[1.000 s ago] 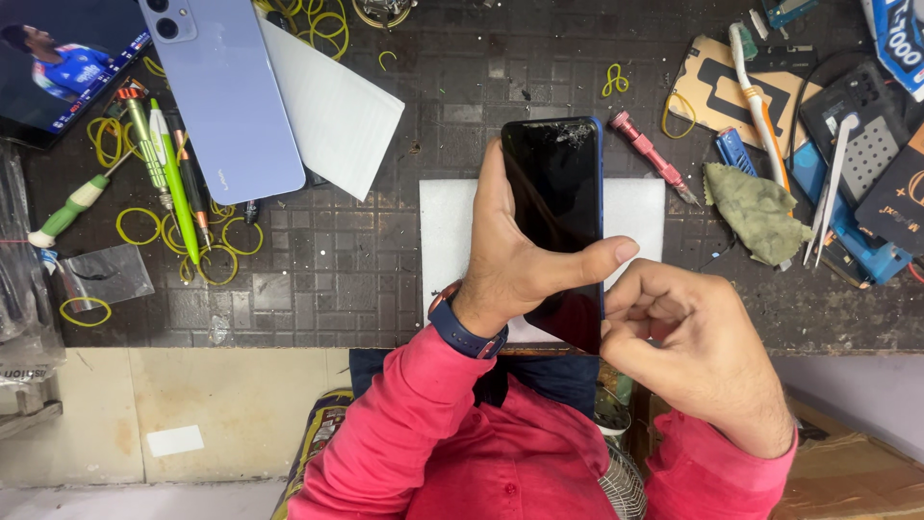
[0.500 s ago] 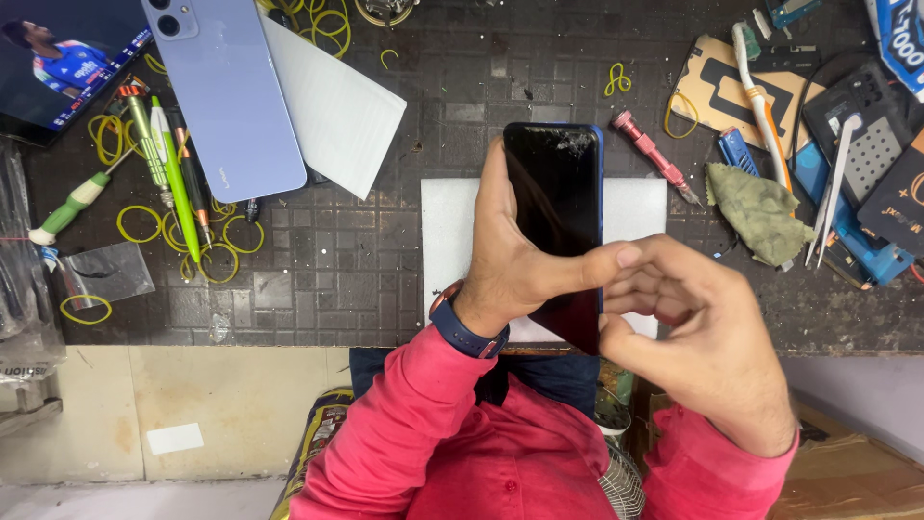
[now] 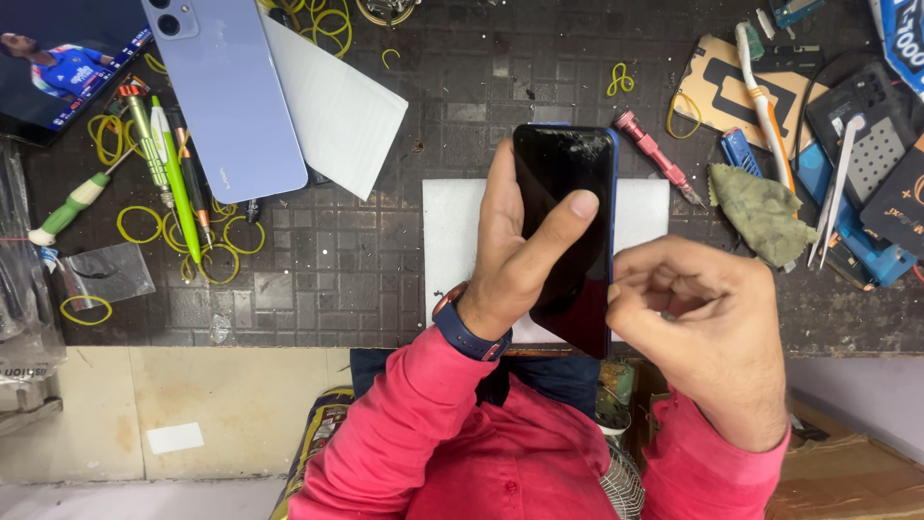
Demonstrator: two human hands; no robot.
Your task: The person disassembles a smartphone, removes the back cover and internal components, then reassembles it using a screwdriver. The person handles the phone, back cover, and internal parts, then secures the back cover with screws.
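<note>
A lilac phone lies face down at far left, overlapping a white sheet. At centre, the left hand grips a dark blue-edged phone above a white pad, thumb across its cracked screen. The right hand touches the phone's right edge, fingers curled narrow. A red screwdriver lies farther right.

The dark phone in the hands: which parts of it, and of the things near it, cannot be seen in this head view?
- Dark phone: back and left edge hidden by the left hand; lower right edge covered by the right hand.
- Right hand: fingertips curled inward, so what they pinch, if anything, is hidden.
- White mat: middle covered by phone and hands.
- Lilac phone: top cut off by the frame edge.
</note>
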